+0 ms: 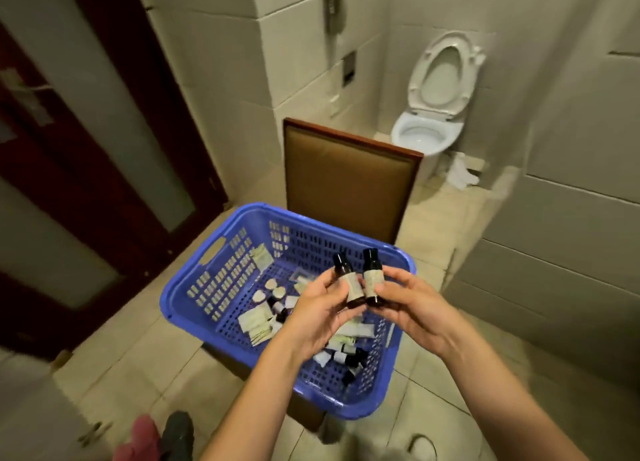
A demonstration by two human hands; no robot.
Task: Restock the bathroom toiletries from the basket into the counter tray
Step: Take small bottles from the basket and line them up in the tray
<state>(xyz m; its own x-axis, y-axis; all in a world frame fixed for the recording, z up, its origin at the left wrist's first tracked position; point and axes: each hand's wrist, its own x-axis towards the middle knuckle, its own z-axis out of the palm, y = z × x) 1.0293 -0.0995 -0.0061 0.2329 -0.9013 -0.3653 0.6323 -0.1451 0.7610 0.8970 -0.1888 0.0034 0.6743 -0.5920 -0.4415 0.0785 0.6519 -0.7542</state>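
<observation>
A blue plastic basket [221, 273] rests on a chair seat and holds several small dark bottles, white tubes and paper sachets [258, 323]. Above the basket my left hand [320, 310] grips one small dark bottle with a pale label [349, 280], held upright. My right hand [412, 304] pinches a second, similar bottle [372, 277] right beside the first. The counter tray is not in view.
The chair's brown padded back [346, 180] stands behind the basket. A white toilet [429, 114] with its lid up sits at the back right. A dark wooden door [69, 148] fills the left. Tiled floor [145, 349] surrounds the chair.
</observation>
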